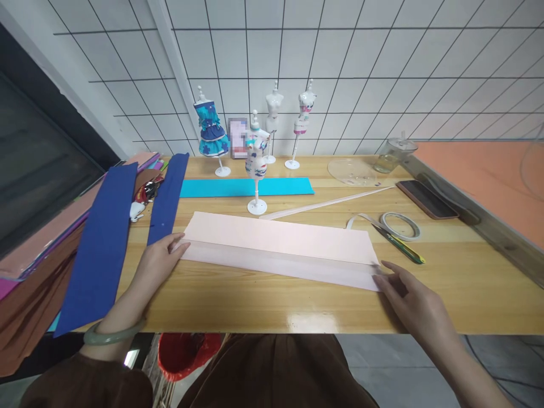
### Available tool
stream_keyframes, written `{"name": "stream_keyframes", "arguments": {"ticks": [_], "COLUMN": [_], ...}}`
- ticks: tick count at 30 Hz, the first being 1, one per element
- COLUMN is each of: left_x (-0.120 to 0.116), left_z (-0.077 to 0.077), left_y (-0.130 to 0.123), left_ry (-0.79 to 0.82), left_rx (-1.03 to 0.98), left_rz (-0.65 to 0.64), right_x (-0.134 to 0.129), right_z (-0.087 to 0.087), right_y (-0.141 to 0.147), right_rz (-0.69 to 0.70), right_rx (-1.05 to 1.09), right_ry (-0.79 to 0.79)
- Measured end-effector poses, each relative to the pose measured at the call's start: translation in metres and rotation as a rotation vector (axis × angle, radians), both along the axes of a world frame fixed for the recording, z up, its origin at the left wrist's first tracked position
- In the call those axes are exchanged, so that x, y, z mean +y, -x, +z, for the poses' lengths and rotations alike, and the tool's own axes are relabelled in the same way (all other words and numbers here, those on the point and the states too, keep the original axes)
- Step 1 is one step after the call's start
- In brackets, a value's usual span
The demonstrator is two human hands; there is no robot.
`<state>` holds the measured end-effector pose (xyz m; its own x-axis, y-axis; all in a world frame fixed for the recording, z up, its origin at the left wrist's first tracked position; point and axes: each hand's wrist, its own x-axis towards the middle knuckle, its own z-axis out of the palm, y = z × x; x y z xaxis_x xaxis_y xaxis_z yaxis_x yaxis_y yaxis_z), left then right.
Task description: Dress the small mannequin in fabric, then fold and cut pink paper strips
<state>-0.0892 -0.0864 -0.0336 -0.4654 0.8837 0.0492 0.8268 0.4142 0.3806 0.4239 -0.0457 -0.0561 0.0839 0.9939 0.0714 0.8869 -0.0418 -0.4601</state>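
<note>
A long pale pink sheet (pixel 280 238), which looks like paper, lies across the table in front of me. A lengthwise crease or fold edge sets off its darker near strip (pixel 276 269). My left hand (pixel 159 262) pinches the sheet's left end between thumb and fingers. At the opposite end my right hand (pixel 408 292) grips the near right corner, thumb below and index finger above. Just beyond the sheet stands a small white dress form (pixel 256 161) with coloured smears. A narrow pale pink strip (pixel 327 204) runs from behind the sheet towards the right.
To the right lie a tape roll (pixel 400 226), a green utility knife (pixel 403 248) and a phone (pixel 427 198). Blue sheets (pixel 100 243) cover the left side. A turquoise strip (pixel 212 188), a dressed form (pixel 212 130) and a lidded glass (pixel 393 156) stand or lie farther back.
</note>
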Motion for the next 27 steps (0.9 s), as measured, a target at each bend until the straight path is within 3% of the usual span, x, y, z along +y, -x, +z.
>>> {"name": "stream_keyframes", "arguments": {"ticks": [16, 27], "left_x": [0.0003, -0.0031], "left_z": [-0.0029, -0.0054], "left_y": [0.0035, 0.0032], "left_ry": [-0.005, -0.058], "left_rx": [-0.009, -0.027], "left_rz": [-0.014, -0.020], "right_x": [0.0018, -0.0036], "right_z": [-0.0001, 0.0047], "right_y": [-0.0016, 0.0010], "right_rz": [0.041, -0.055], "right_rx": [-0.045, 0.171], "right_ry": [-0.024, -0.038]}}
